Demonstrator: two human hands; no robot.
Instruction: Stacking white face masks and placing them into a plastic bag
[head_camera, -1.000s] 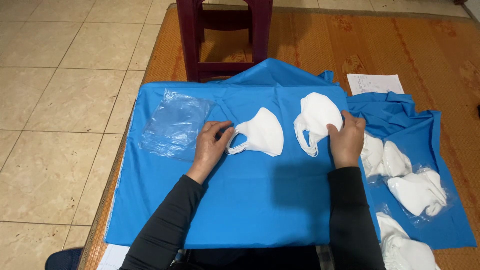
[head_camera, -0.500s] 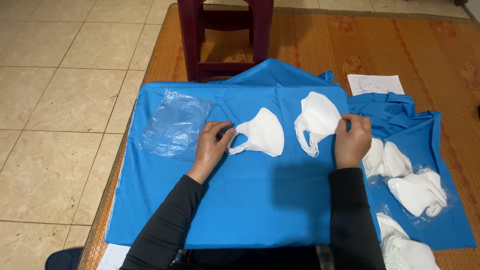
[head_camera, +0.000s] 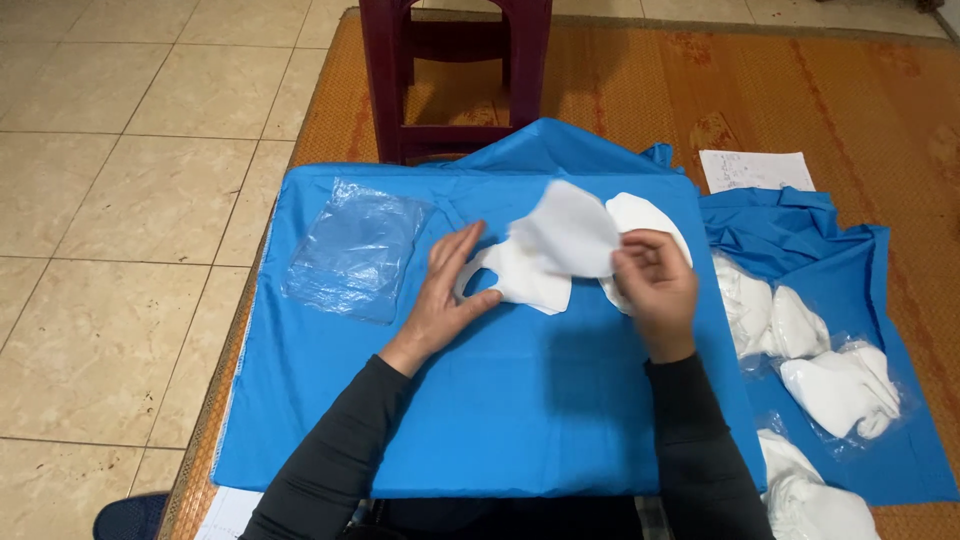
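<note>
A blue cloth (head_camera: 480, 410) is spread in front of me. My left hand (head_camera: 447, 290) rests on it with fingers spread, pressing the ear-loop end of a white face mask (head_camera: 530, 285). My right hand (head_camera: 655, 285) pinches a second white mask (head_camera: 572, 228) and holds it lifted and tilted over the first one. A third white mask (head_camera: 645, 215) lies flat behind my right hand.
A clear plastic bag (head_camera: 352, 252) lies on the cloth's left part. Several white masks (head_camera: 835, 385), some in clear bags, lie on a rumpled blue cloth (head_camera: 790, 225) at the right. A white paper sheet (head_camera: 755, 170) and a maroon stool (head_camera: 455, 70) are on the woven mat.
My right hand has picked a white mask up off the cloth and carried it left, over the mask under my left hand. My left hand's fingers have spread wider.
</note>
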